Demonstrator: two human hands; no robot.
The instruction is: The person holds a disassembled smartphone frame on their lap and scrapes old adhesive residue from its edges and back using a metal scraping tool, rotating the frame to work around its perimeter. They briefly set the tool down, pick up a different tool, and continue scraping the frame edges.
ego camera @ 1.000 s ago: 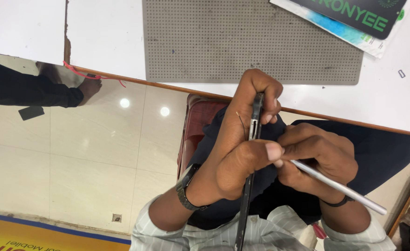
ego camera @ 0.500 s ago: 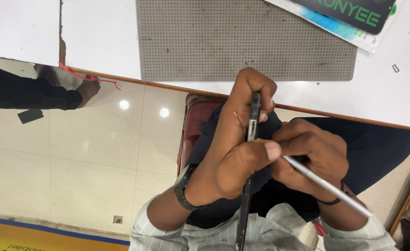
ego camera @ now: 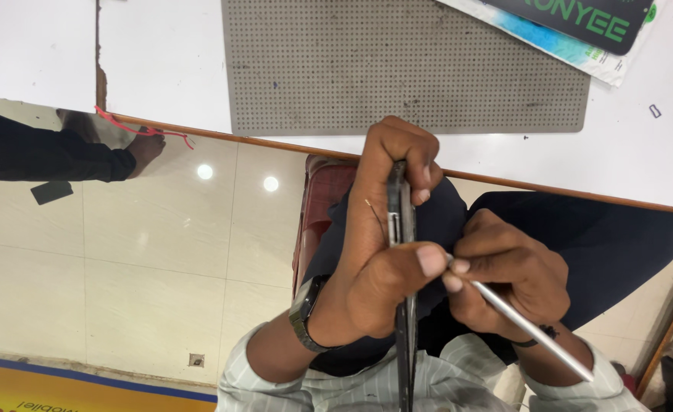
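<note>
Floor side: to the left of the tabletop's near edge, another person's dark sleeve (ego camera: 42,156) and hand lie over the glossy tiles, well apart from your work.
Left hand: your left hand (ego camera: 378,252) is clenched round a slim dark phone (ego camera: 402,229), held edge-on above your lap, fingers curled over its far end and thumb pressed near its middle. A dark wristwatch (ego camera: 304,313) sits on that wrist.
Phone: it hangs just below the tabletop's near edge, not resting on anything; its narrow side, with a small pale slot, faces you.
Right hand: your right hand (ego camera: 508,278) pinches a thin silver tool (ego camera: 531,328) like a pen, its tip hidden where your left thumb and right fingertips meet at the phone's side.
Doing it well: I judge you would gain by keeping the left grip firm, bracing your right fingers against the left thumb, and working the tip in line with the edge, gently.
Tabletop: a grey perforated mat (ego camera: 405,65) lies near the near edge; a printed packet (ego camera: 581,30) overlaps the far right corner.
</note>
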